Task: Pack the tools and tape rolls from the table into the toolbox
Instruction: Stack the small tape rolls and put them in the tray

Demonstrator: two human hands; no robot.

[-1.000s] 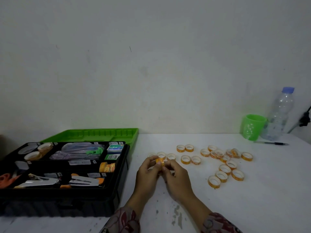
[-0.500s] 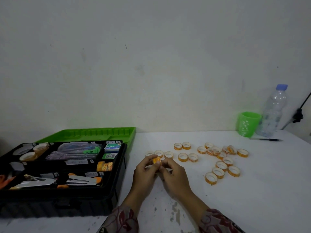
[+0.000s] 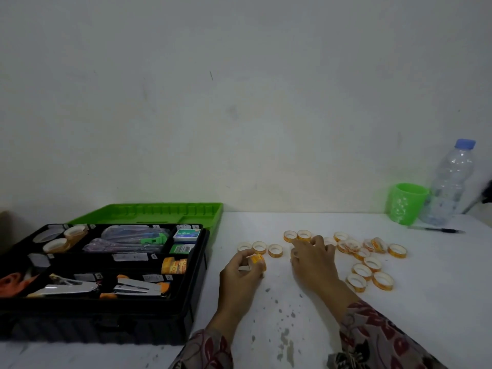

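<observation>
My left hand (image 3: 241,275) holds a small stack of orange tape rolls (image 3: 257,261) upright just above the white table (image 3: 426,315). My right hand (image 3: 314,259) lies further right with fingers spread over loose rolls near two rolls (image 3: 297,236); whether it grips one I cannot tell. Several more orange rolls (image 3: 368,272) are scattered to the right. The open black toolbox (image 3: 149,323) sits at the left and holds staplers (image 3: 138,286), a staple box (image 3: 186,233), pens, and tape rolls (image 3: 174,265).
The toolbox's green lid (image 3: 149,213) lies open behind it. A green cup (image 3: 406,207), a clear water bottle (image 3: 451,182) and a black pen (image 3: 439,230) stand at the table's far right, by the wall.
My hands were together on the stack of rolls. They have parted: the left keeps the stack, and the right has moved right and forward over the loose rolls.
</observation>
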